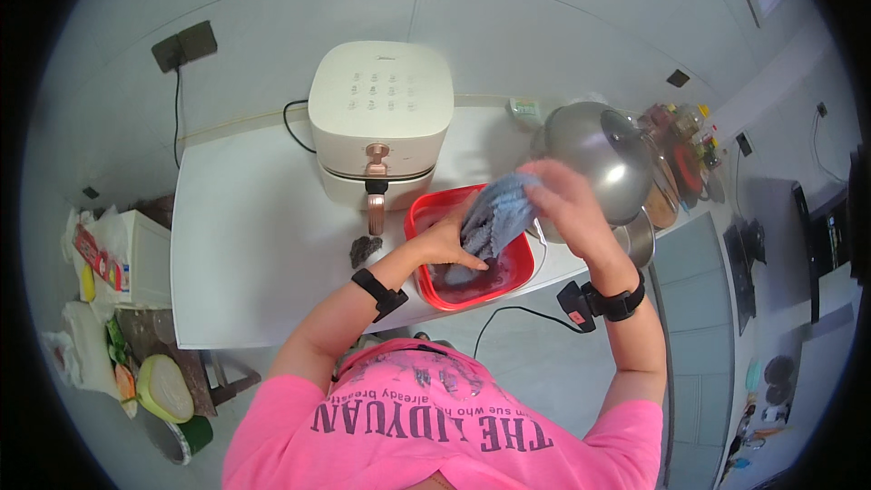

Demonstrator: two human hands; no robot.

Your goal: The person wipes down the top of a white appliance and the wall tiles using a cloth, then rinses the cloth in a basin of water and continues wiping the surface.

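My left hand [446, 241] is at the left side of a blue-grey cloth [500, 211], with its thumb under the cloth's lower end. The cloth's upper end is gripped in my right hand [561, 201]. Both hands hold it over a red plastic basin [527, 275], where sudsy water and a pale, wet part of a cloth show. To the left of the basin a dark scouring pad [365, 252] lies on the white tabletop [252, 245]. A cream air fryer [381, 92] with a copper-coloured handle stands behind the pad.
A large domed steel vessel [592, 150] stands right of the basin, with a steel pot [639, 238] below it. A small packet [524, 110] lies near the wall. Several bottles stand farther right. Left of the table are a white cabinet [148, 258] and a green-rimmed container [163, 388].
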